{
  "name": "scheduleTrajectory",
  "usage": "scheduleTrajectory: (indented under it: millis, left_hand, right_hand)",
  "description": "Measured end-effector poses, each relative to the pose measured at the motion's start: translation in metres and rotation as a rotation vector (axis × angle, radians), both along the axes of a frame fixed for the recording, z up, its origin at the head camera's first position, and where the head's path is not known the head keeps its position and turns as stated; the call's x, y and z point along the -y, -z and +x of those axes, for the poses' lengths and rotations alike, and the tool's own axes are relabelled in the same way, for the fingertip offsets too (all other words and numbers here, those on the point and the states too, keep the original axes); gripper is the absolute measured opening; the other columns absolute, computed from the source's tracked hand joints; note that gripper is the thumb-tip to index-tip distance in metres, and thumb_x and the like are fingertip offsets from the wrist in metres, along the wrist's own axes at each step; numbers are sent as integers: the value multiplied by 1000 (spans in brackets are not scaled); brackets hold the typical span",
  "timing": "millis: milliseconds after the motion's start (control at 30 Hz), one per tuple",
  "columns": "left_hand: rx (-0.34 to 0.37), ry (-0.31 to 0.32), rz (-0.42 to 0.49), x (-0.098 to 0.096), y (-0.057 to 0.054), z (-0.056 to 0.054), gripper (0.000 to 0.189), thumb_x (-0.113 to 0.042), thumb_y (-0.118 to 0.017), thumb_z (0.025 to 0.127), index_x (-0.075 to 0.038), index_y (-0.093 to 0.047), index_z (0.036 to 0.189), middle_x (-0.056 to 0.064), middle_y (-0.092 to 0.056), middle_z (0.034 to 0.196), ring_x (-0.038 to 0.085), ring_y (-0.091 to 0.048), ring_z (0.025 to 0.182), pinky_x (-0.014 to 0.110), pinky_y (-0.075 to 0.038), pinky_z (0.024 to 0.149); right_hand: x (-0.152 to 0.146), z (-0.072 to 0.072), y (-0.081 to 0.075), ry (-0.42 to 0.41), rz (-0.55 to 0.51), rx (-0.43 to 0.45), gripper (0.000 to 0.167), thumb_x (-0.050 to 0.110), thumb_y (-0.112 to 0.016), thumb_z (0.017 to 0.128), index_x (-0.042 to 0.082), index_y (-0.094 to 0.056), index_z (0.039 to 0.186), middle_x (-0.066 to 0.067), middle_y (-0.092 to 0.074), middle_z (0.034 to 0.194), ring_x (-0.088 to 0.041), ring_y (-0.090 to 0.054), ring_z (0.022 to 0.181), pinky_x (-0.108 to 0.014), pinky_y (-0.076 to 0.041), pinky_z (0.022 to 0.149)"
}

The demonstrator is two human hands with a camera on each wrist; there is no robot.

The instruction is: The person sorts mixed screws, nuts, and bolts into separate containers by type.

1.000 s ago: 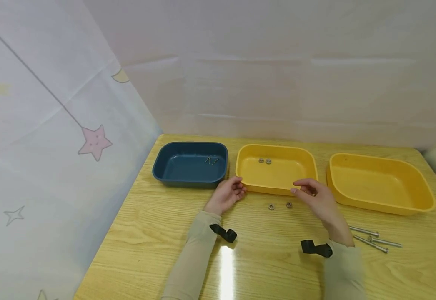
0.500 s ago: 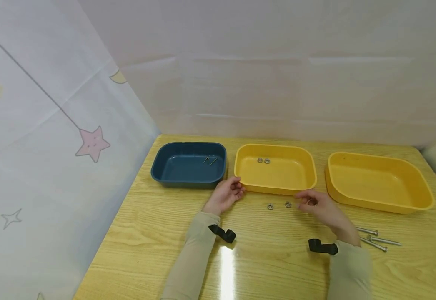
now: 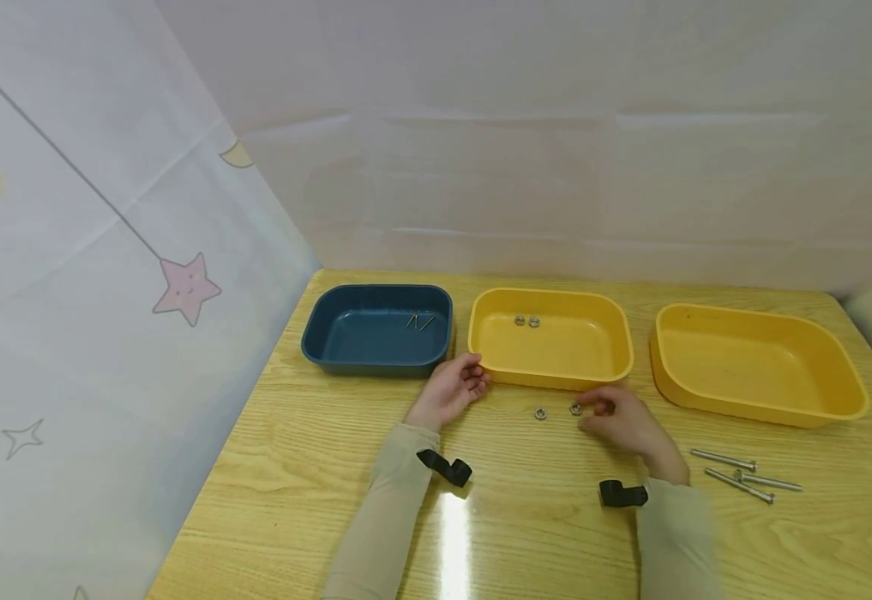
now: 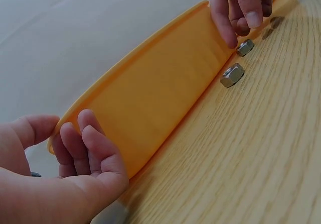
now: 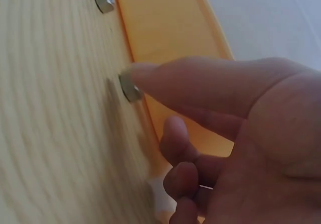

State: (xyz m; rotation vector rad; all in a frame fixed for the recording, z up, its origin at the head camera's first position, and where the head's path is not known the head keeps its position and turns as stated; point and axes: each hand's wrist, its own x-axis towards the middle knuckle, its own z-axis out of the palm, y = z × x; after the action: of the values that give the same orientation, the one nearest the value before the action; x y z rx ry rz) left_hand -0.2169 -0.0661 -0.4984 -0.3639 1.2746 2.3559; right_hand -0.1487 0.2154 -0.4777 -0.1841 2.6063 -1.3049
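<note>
Nut (image 3: 575, 408) beside right hand (image 3: 622, 421), fingers parted; left hand (image 3: 449, 392) grips middle tray (image 3: 544, 378).

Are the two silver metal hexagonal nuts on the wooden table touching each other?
Apart: the head view shows bare wooden table between the left silver metal nut and the right silver metal nut.

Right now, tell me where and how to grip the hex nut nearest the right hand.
Pinch the hex nut by two opposite flats, probably best from its right, where the right hand is. It lies flat on the wood-grain table, hole up, so its flats are exposed; the other loose nut sits to its left and the middle yellow tray stands behind.
</note>
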Motion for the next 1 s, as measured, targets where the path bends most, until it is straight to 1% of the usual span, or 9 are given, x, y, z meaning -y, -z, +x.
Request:
scheduleTrajectory:
  millis: [133, 333, 433, 567, 700, 1000]
  left_hand:
    - [-3, 4, -2, 0, 0, 0, 13, -11, -51, 97, -9, -56, 85, 2, -53, 75, 16, -56, 71, 23, -47, 66]
    - [-6, 9, -7, 0, 1, 0, 14, -11, -50, 97, -9, -56, 85, 1, -53, 75, 16, -56, 71, 23, -47, 66]
    - [-5, 8, -10, -1, 1, 1, 14, -11, -50, 97, -10, -56, 85, 1, -54, 74, 15, -57, 71, 23, -47, 66]
    - [-6, 7, -8, -1, -1, 1, 13, -11, -50, 97, -9, -56, 86, 1, -54, 74, 15, -57, 71, 23, -47, 66]
    - [-6, 6, -7, -2, -2, 2, 12, -11, -50, 97, -9, -55, 86, 2, -54, 75, 16, -57, 71, 23, -47, 66]
    - [-7, 4, -5, -2, -3, 2, 15, -11, -50, 97, -9, -55, 83, 2, -53, 75, 16, -56, 71, 23, -47, 66]
  right_hand:
    - [5, 1, 1, 16, 13, 16, 33, 9, -73, 83, -3, -65, 113, -8, -52, 86, -18, -44, 76, -28, -38, 66]
    - [10, -1, 3, 74, 62, 34, 29, 9, -71, 83, -2, -66, 110, -5, -49, 82, -18, -44, 74, -30, -36, 65]
    - [13, -1, 1, 95, 68, 45, 29, 11, -71, 83, -3, -66, 108, -5, -47, 81, -18, -43, 73, -30, -35, 64]
    - [14, -2, -2, 99, 75, 63, 30, 13, -72, 84, -3, -65, 108, -6, -46, 82, -19, -43, 75, -30, -33, 64]
    - [15, -3, -2, 99, 85, 75, 29, 13, -72, 83, -2, -65, 107, -6, -45, 82, -20, -42, 76, -30, -32, 64]
    - [15, -3, -2, 97, 83, 89, 27, 12, -72, 83, -2, -64, 105, -5, -44, 80, -20, -42, 74, -30, -32, 63]
